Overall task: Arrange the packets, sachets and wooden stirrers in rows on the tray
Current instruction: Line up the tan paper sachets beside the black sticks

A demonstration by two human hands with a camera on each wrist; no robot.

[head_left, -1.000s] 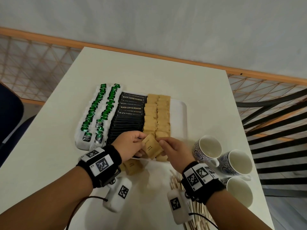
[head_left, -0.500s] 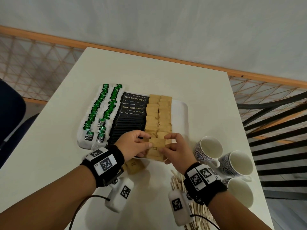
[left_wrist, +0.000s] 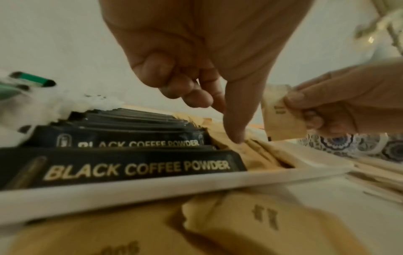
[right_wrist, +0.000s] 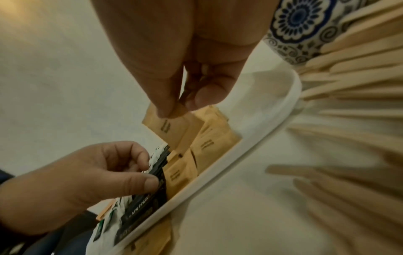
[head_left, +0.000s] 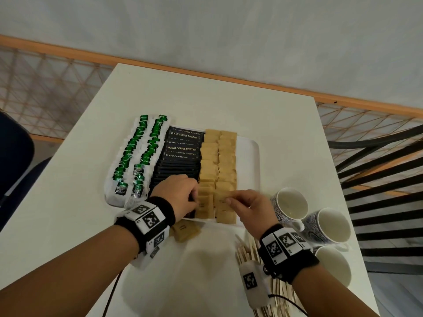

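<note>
A white tray (head_left: 250,161) holds rows of green-and-white packets (head_left: 137,152), black coffee sachets (head_left: 180,161) and two columns of brown sachets (head_left: 217,161). My right hand (head_left: 249,207) pinches one brown sachet (head_left: 223,197) between thumb and forefinger, just above the near end of the right brown column. In the right wrist view that sachet (right_wrist: 174,127) hangs from the fingertips. My left hand (head_left: 183,195) has its fingers curled, and its thumb (left_wrist: 237,136) presses down where the black row meets the brown sachets. Nothing is between its fingers.
Loose brown sachets (head_left: 185,229) lie on the table just before the tray's near rim. A heap of wooden stirrers (head_left: 246,250) lies under my right wrist. Three patterned cups (head_left: 290,204) stand at the right. A railing runs behind the table.
Both hands held the brown sachet together before. The left hand has let go and shifted left to the black row, while the right hand carried the sachet onto the near end of the tray.
</note>
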